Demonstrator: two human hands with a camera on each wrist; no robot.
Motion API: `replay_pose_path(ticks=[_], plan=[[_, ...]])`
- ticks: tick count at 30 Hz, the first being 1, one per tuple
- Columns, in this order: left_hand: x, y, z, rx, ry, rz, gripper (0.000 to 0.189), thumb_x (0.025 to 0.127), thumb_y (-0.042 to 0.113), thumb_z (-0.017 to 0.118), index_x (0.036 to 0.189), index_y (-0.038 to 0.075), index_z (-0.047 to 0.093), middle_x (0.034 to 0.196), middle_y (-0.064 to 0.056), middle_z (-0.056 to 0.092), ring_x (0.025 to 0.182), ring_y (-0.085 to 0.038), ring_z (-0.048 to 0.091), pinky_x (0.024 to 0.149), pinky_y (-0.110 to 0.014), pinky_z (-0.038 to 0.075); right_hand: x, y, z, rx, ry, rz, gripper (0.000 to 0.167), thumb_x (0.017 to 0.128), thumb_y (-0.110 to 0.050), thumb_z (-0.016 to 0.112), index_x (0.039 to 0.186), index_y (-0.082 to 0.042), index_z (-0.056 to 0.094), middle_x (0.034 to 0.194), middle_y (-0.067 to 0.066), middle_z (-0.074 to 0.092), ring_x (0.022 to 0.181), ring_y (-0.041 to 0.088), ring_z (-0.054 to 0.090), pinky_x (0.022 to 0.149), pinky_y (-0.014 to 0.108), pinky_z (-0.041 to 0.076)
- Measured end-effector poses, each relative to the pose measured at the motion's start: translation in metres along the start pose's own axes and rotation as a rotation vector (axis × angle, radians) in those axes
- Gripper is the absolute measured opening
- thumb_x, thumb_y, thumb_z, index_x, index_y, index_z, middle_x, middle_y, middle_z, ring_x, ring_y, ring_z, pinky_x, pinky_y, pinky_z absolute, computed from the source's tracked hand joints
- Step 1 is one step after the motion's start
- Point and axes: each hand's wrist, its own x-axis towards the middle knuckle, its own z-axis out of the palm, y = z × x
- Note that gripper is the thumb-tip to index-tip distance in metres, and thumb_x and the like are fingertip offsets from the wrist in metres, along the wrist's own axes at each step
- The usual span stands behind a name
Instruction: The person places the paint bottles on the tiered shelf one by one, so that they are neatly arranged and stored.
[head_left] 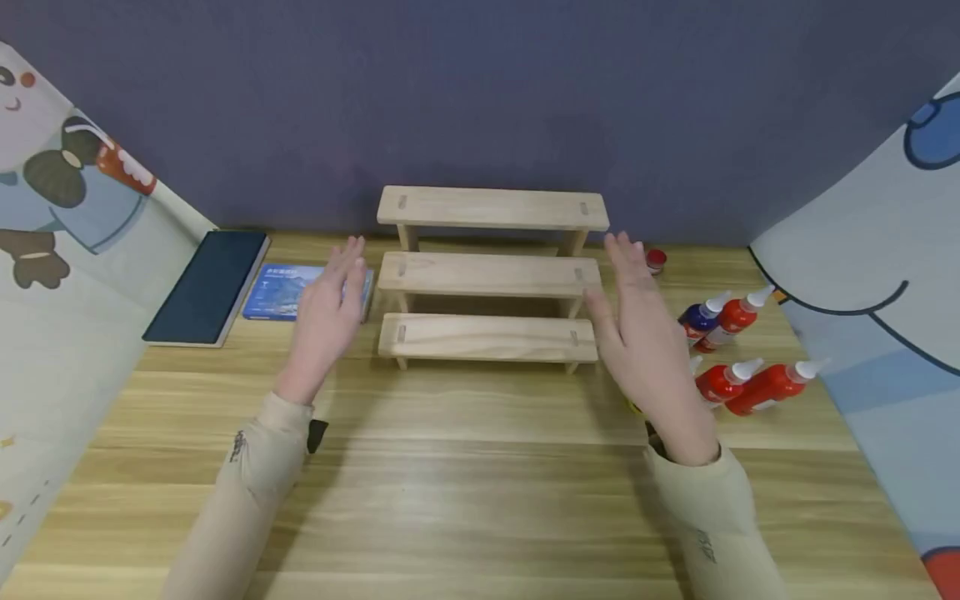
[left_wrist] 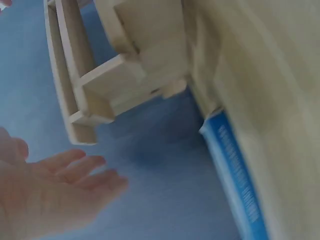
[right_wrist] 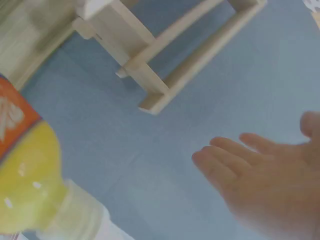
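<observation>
A three-tier wooden step rack point(head_left: 491, 273) stands against the back wall in the head view, its pale shelves rising toward the rear. To its left hovers my left hand point(head_left: 324, 321), fingers extended and holding nothing, in front of a blue box point(head_left: 277, 292). My right hand point(head_left: 648, 358) is held at the rack's right side, fingers straight, overlapping its right edge in the head view. Both wrist views show the palms apart from the rack: the left hand point(left_wrist: 60, 195) beside its end, the right hand point(right_wrist: 265, 175) likewise with nothing in it.
A dark-covered book point(head_left: 210, 287) lies at the left. On the right stand several paint bottles, including red ones point(head_left: 765, 390) and a dark blue one point(head_left: 700, 318); a yellow bottle point(right_wrist: 37, 172) is close to the right wrist camera. A small red-topped item point(head_left: 656, 260) sits behind.
</observation>
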Motion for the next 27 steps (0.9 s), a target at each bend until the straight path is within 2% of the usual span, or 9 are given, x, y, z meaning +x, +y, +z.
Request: replay_pose_path(ticks=[2,5,7,9,11,15,17,22,27], plan=[[0.001,-0.005,0.002,-0.117,-0.044,-0.069,0.062,0.119,0.043,0.027,0.164,0.003,0.039,0.148,-0.031,0.058,0.131,-0.046,0.061,0.12,-0.055,0.045,-0.002,-0.001,-0.007,0.119,0.068,0.011,0.066,0.116,-0.048,0.04,0.169,-0.009,0.03,0.173,0.011,0.032,0.159,0.032,0.029,0.128,0.059,0.032],[0.002,-0.01,0.005,-0.355,-0.148,-0.191,0.064,0.118,0.047,0.027,0.168,0.006,0.031,0.153,-0.029,0.053,0.132,-0.037,0.061,0.12,-0.043,0.046,-0.007,-0.001,-0.019,0.292,0.211,-0.003,0.057,0.117,-0.041,0.042,0.164,-0.007,0.042,0.162,0.012,0.051,0.147,0.028,0.048,0.12,0.041,0.046],[0.003,-0.012,0.007,-0.529,-0.19,-0.278,0.067,0.118,0.05,0.03,0.169,0.007,0.026,0.173,-0.016,0.029,0.158,-0.031,0.032,0.131,-0.042,0.03,-0.011,0.001,-0.026,0.408,0.295,-0.019,0.049,0.118,-0.033,0.041,0.157,-0.004,0.049,0.151,0.014,0.06,0.139,0.025,0.056,0.112,0.03,0.051],[0.004,-0.013,0.009,-0.695,-0.198,-0.332,0.067,0.118,0.047,0.032,0.17,0.006,0.022,0.175,-0.015,0.025,0.158,-0.031,0.032,0.13,-0.041,0.031,-0.016,0.005,-0.03,0.507,0.361,-0.029,0.043,0.118,-0.026,0.04,0.151,-0.003,0.054,0.143,0.015,0.065,0.132,0.024,0.06,0.106,0.024,0.054],[0.005,-0.013,0.011,-0.832,-0.186,-0.372,0.066,0.118,0.043,0.035,0.17,0.005,0.02,0.176,-0.015,0.023,0.159,-0.033,0.03,0.13,-0.041,0.032,-0.021,0.01,-0.033,0.642,0.404,-0.026,0.04,0.117,-0.022,0.041,0.146,-0.001,0.058,0.138,0.016,0.067,0.128,0.025,0.062,0.104,0.025,0.055],[0.006,-0.013,0.018,-1.031,-0.139,-0.421,0.063,0.119,0.031,0.04,0.169,0.0,0.018,0.176,-0.017,0.02,0.159,-0.035,0.028,0.127,-0.038,0.036,-0.033,0.024,-0.038,0.785,0.451,0.013,0.037,0.116,-0.02,0.045,0.141,0.003,0.061,0.135,0.019,0.068,0.125,0.028,0.064,0.107,0.026,0.055],[0.006,-0.014,0.022,-1.069,-0.115,-0.43,0.062,0.118,0.027,0.041,0.169,0.0,0.018,0.176,-0.017,0.021,0.159,-0.035,0.029,0.126,-0.035,0.038,-0.04,0.03,-0.04,0.722,0.445,0.07,0.038,0.116,-0.019,0.043,0.142,0.003,0.06,0.136,0.017,0.068,0.126,0.027,0.063,0.109,0.025,0.053],[0.004,-0.016,0.032,-1.049,-0.086,-0.44,0.056,0.118,0.02,0.041,0.169,0.002,0.023,0.173,-0.018,0.029,0.155,-0.034,0.038,0.126,-0.034,0.039,-0.06,0.044,-0.041,0.469,0.382,0.239,0.042,0.119,-0.022,0.036,0.148,-0.001,0.057,0.14,0.008,0.067,0.128,0.019,0.062,0.109,0.019,0.052],[0.003,-0.015,0.037,-1.04,-0.08,-0.452,0.055,0.118,0.019,0.043,0.169,0.006,0.028,0.17,-0.02,0.033,0.154,-0.036,0.039,0.126,-0.036,0.038,-0.078,0.058,-0.034,0.403,0.306,0.325,0.04,0.118,-0.02,0.038,0.148,-0.002,0.057,0.14,0.0,0.066,0.127,0.012,0.061,0.107,0.013,0.05]])
